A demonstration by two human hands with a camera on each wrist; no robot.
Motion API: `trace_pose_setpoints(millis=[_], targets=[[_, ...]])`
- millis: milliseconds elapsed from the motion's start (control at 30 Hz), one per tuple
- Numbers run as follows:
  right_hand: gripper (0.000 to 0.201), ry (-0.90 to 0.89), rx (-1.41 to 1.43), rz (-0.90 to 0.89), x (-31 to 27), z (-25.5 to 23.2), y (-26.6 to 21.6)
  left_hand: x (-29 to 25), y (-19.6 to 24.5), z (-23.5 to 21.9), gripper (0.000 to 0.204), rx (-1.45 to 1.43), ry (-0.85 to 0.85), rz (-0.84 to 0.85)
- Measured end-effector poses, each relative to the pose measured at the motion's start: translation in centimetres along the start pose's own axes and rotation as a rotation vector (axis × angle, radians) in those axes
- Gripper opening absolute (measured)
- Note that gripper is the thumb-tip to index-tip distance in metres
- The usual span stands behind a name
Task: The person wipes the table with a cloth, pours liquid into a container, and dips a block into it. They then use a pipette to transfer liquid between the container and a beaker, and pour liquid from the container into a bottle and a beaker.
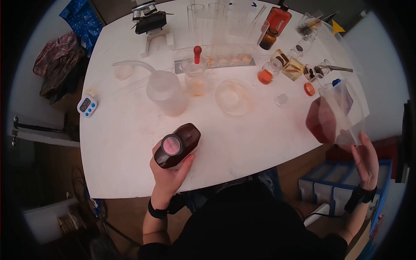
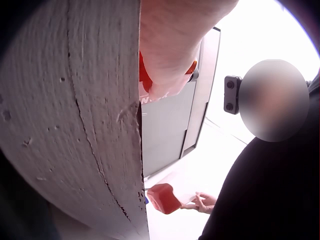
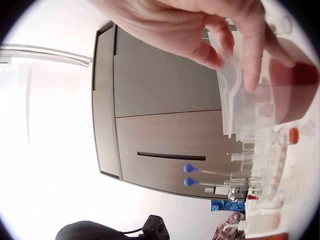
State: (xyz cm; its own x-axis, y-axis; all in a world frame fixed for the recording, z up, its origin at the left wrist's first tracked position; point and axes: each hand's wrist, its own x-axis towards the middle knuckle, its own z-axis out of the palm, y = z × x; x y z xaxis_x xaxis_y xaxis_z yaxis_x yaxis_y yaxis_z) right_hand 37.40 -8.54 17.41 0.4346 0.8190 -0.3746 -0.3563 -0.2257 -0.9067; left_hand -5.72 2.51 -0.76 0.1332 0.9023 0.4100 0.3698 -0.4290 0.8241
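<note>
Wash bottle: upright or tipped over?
Upright: in the head view the wash bottle stands on the white table, its bent spout at the top.

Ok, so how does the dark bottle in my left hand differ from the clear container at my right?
The bottle is dark all over; the container has see-through walls, with red showing in its lower part.
The bottle has a round black cap with a pink top; no such cap shows on the container.
The left hand grips the bottle round its body; the right hand holds the container at its edge.
Both are hand-held.
</note>
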Motion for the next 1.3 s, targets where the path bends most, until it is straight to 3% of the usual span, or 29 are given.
trace_pose_setpoints(millis=[100, 233, 500, 567, 700, 767, 833, 900, 967, 1033, 1100, 1167, 1200, 1233, 1300], targets=[[0.022, -0.155, -0.004, 0.121, 0.0, 5.4, 3.2, 0.2, 0.3, -0.1, 0.056, 0.005, 0.009, 0.013], [0.010, -0.355, 0.030, 0.252, 1.4, 7.7, 5.6, 0.1, 0.5, -0.1, 0.057, -0.004, -0.007, -0.001], [0.011, -0.325, -0.097, 0.245, 1.1, 10.3, 6.9, -1.1, -0.6, -0.3, 0.058, -0.079, -0.054, -0.133], [0.012, -0.296, -0.100, 0.247, 1.2, 10.6, 6.7, -1.2, -0.6, -0.3, 0.040, -0.009, 0.010, -0.147], [0.013, -0.295, -0.110, 0.228, 1.7, 10.2, 6.9, -2.2, -1.4, -0.6, 0.046, -0.053, 0.019, -0.195], [0.013, -0.274, -0.117, 0.212, 1.9, 10.2, 6.9, -1.9, -0.6, -0.7, 0.049, -0.126, -0.038, -0.268], [0.014, -0.261, -0.122, 0.191, 1.9, 10.0, 7.0, -3.2, -2.0, -1.4, 0.048, -0.086, 0.028, -0.460], [0.014, -0.220, -0.403, -0.031, 1.7, 9.7, 7.0, -3.3, -2.5, -2.1, 0.048, -0.016, -0.030, -0.434], [0.013, 0.181, -0.571, -0.443, 0.7, 11.4, 7.3, -2.3, -0.8, -2.4, 0.061, 0.024, -0.188, -0.352], [0.004, 0.470, -0.946, -1.022, -0.3, 11.9, 7.7, -2.3, -1.1, -2.6, 0.055, 0.029, -0.157, -0.264], [0.005, 0.421, -0.758, -1.354, -2.0, 13.7, 9.2, -2.4, -1.2, -2.7, 0.059, -0.114, -0.172, -0.333], [0.009, 0.005, -0.715, -1.509, -1.1, 15.6, 9.7, -1.5, 0.3, -2.3, 0.056, -0.095, -0.203, -0.310], [0.014, -0.065, -0.744, -1.520, -0.3, 17.5, 9.9, -1.1, 0.9, -2.1, 0.052, -0.080, -0.213, -0.301], [0.018, -0.244, -0.817, -1.459, 0.0, 18.6, 9.8, -1.0, 0.3, -2.0, 0.052, -0.083, -0.230, -0.291], [0.022, -0.351, -0.823, -1.483, 0.4, 21.6, 11.3, -0.7, 0.6, -1.4, 0.053, -0.087, -0.260, -0.283]])
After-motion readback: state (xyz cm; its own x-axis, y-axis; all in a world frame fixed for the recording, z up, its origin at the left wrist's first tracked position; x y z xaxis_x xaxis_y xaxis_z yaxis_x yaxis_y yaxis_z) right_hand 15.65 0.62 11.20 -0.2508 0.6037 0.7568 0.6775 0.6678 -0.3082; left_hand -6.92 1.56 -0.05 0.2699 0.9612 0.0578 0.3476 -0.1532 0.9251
